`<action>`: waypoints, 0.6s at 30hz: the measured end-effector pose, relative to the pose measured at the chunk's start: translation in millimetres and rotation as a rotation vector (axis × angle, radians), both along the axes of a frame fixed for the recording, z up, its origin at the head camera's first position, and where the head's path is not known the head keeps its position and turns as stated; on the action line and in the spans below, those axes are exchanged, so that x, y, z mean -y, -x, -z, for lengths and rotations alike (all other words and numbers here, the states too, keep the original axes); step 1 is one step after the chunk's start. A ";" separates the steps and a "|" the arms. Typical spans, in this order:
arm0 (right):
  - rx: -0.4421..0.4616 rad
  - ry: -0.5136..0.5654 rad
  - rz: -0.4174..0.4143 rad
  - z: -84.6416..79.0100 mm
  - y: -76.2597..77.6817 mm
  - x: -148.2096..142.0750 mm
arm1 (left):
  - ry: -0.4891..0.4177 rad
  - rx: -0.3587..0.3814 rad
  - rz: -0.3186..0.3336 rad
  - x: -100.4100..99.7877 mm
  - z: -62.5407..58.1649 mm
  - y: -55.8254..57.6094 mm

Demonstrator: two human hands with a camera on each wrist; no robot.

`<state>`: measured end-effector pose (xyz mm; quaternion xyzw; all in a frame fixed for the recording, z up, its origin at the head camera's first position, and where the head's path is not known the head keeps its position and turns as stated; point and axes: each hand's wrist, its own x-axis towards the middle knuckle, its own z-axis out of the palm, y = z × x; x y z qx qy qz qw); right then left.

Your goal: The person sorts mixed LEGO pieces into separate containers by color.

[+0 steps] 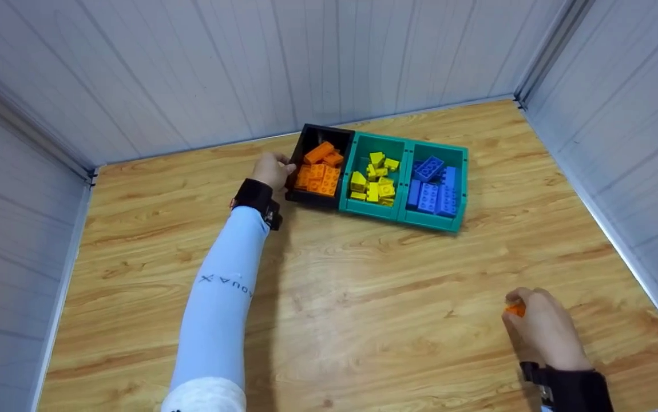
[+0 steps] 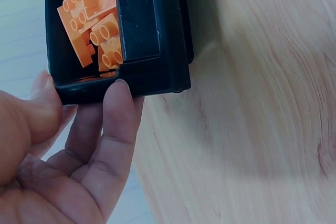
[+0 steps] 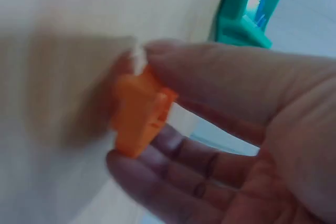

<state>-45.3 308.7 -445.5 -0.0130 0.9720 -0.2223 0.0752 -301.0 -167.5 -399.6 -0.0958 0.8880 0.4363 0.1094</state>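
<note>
My left hand (image 1: pixel 272 170) holds the left edge of a black bin (image 1: pixel 313 199). In the left wrist view, its thumb and fingers (image 2: pixel 118 108) lie at the bin's end wall. Orange toy bricks (image 1: pixel 322 178) are heaped inside that bin. At the lower right, my right hand (image 1: pixel 546 327) pinches one orange toy brick (image 3: pixel 137 114) between thumb and fingertips, close over the table. Part of this brick is covered by the fingers in the head view.
Joined to the black bin's right side is a green two-compartment bin (image 1: pixel 369 213), with yellow bricks (image 1: pixel 376 178) in one part and blue bricks (image 1: pixel 435 186) in the other. Pale panel walls (image 1: pixel 329 63) border the wooden table (image 1: pixel 357 309) at the back and sides.
</note>
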 end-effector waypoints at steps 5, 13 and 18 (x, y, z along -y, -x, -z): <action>-0.292 0.067 -0.095 -22.3 37.5 34.9 | -0.001 -0.021 0.001 0.0 -5.0 -0.4; -0.459 0.069 -0.388 -72.3 159.8 131.6 | 0.000 -0.047 -0.026 1.6 -7.5 0.7; -0.362 0.024 -0.496 -84.6 218.6 193.5 | -0.018 -0.062 -0.022 -3.0 -3.9 -7.8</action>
